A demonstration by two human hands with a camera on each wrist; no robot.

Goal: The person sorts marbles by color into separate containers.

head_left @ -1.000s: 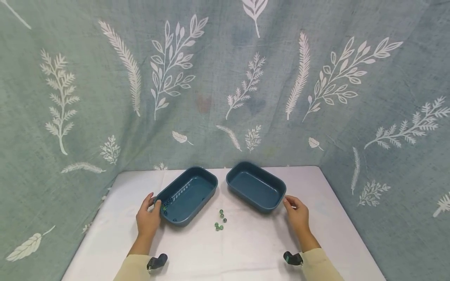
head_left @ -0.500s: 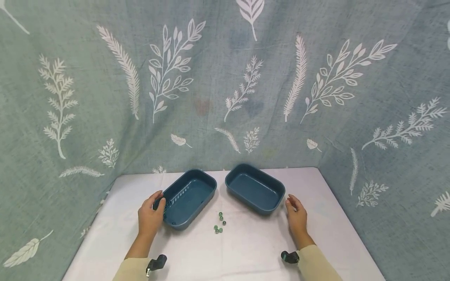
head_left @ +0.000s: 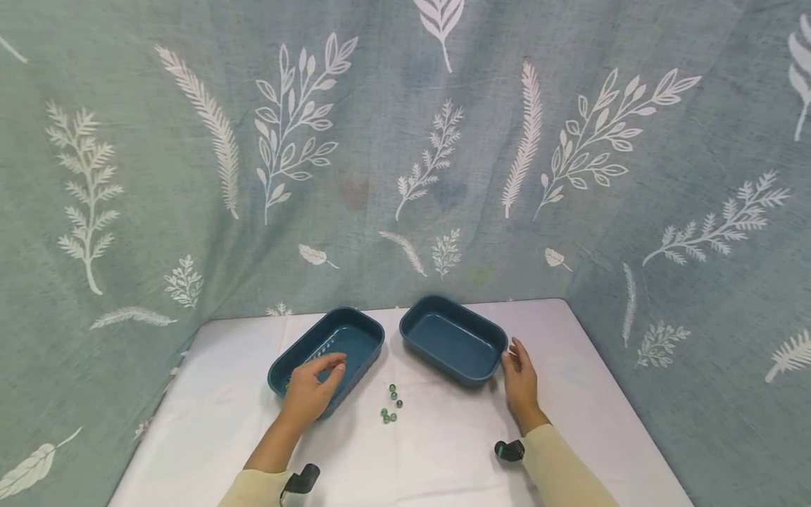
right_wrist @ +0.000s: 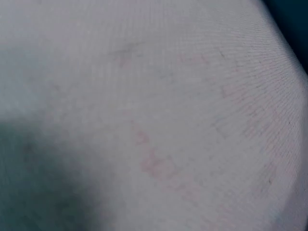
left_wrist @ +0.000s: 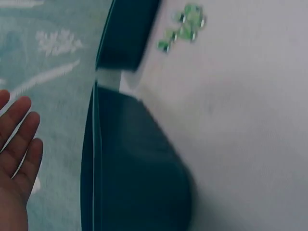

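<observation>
My left hand (head_left: 307,394) hovers over the left blue dish (head_left: 360,343), its fingers loosely bent with nothing held. In the left wrist view that hand (left_wrist: 17,163) has straight, slightly spread fingers beside the dish wall (left_wrist: 139,159). It hides part of the dish's near end. Beside the near right end of the other blue dish (head_left: 453,339), my right hand (head_left: 522,384) has relaxed fingers right at the rim. Several green glass marbles (head_left: 393,396) lie on the cloth between the dishes. The right wrist view shows mostly cloth and a dark dish edge (right_wrist: 293,29).
A white cloth (head_left: 443,451) covers the table. Green-blue fabric (head_left: 380,176) with white leaf prints hangs behind and at both sides. Black wrist cameras (head_left: 303,479) sit at the cuffs.
My left hand has left the left dish's outer end and swung right over it. My right hand stays near the right dish's rim. The head view has turned slightly right.
</observation>
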